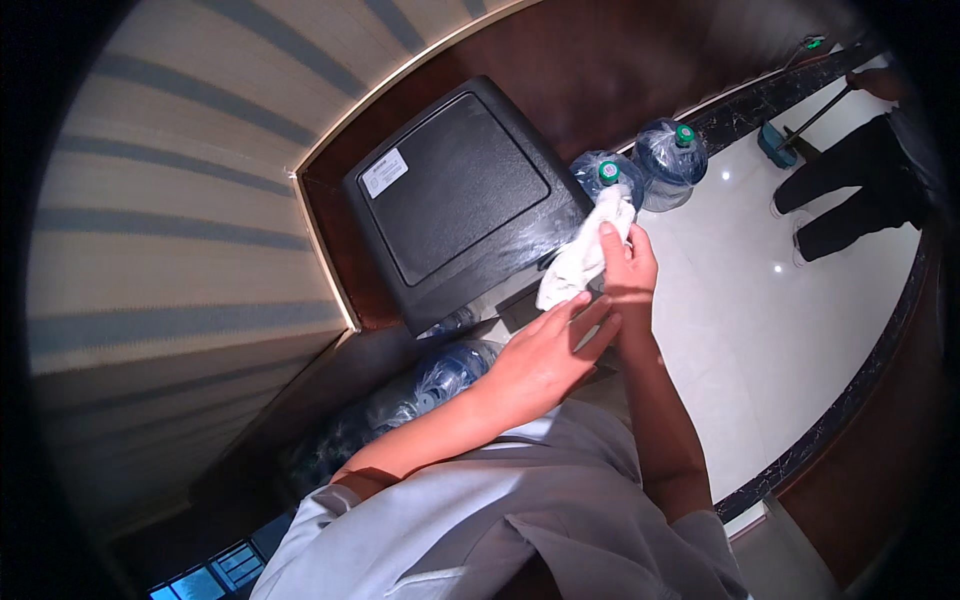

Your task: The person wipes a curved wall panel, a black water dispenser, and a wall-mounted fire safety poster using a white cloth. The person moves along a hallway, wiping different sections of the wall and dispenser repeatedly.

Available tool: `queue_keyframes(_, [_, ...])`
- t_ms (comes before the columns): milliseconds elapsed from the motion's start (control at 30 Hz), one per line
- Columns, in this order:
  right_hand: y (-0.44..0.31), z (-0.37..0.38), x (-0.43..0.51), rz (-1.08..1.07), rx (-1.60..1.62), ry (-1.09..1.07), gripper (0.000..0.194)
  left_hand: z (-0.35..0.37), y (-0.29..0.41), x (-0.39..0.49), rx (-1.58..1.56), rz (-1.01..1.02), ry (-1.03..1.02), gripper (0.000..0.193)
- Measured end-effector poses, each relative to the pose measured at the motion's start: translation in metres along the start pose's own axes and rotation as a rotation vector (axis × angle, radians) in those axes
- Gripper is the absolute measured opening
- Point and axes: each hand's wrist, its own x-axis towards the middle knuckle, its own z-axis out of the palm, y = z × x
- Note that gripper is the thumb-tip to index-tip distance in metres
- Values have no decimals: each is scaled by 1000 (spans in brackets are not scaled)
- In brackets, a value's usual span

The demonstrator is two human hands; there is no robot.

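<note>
A folded white cloth (581, 259) is in my right hand (631, 270), the thumb lying on top of it. My left hand (551, 349) is just below, its fingers spread near the cloth's lower end and my right wrist; it grips nothing that I can see. Beyond the cloth's upper left side stands a black plastic-topped appliance (465, 187), a white label on its top. Two large water bottles with green caps, one nearer (592, 169) and one farther (664, 161), stand beside it, the nearer partly hidden by the cloth.
More wrapped water bottles (454, 367) stand at the lower left of the appliance. Dark wood panelling (600, 67) and a striped wall (187, 172) border it. On the glossy tiled floor (735, 300), another person in dark trousers (855, 187) holds a long-handled tool with a blue head (776, 146).
</note>
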Motion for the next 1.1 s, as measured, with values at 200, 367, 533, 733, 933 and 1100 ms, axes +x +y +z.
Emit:
queue_keyframes(200, [15, 50, -53, -161, -436, 138, 67, 1, -11, -73, -63, -131, 67, 55])
queue_keyframes(367, [45, 86, -101, 81, -284, -13, 54, 16, -38, -113, -76, -393, 148, 57])
queue_keyframes(533, [78, 112, -128, 421, -198, -164, 30, 29, -60, -145, -54, -736, -20, 61])
queue_keyframes(733, [92, 121, -137, 951, 357, -391, 14, 49, -76, -171, -188, -1002, -91, 53])
queue_keyframes(933, [78, 85, -106, 629, 473, -113, 23, 82, -92, -152, -744, -731, 74, 88])
queue_keyframes(1100, [61, 49, -55, 343, 421, 202, 28, 103, -101, -75, -970, -499, -5, 92])
